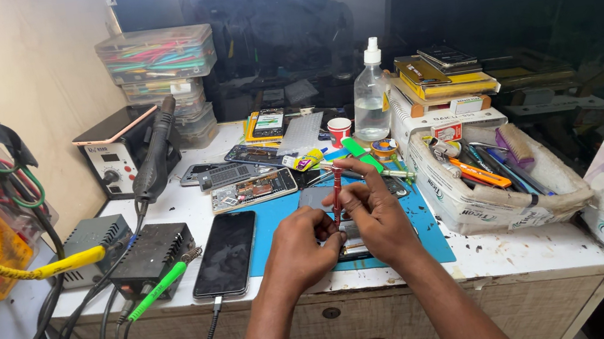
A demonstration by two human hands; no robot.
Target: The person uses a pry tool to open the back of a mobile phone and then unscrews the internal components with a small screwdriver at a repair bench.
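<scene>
My right hand point(375, 210) holds a slim red screwdriver point(337, 192) upright, its tip pointing down onto a small phone part on the blue work mat point(275, 232). My left hand point(303, 242) pinches that part beneath the tip; the part is mostly hidden by both hands. A dark phone point(226, 253) with a cable plugged in lies flat to the left of my hands. An opened phone point(254, 190) with its circuit board showing lies behind it.
A hot-air station point(118, 152) with its handle point(156, 154) stands at the back left, two black boxes point(149, 255) in front of it. A spray bottle point(370, 97), small red cup point(340, 129) and a tool-filled bin point(493, 182) sit on the right. Cables hang at left.
</scene>
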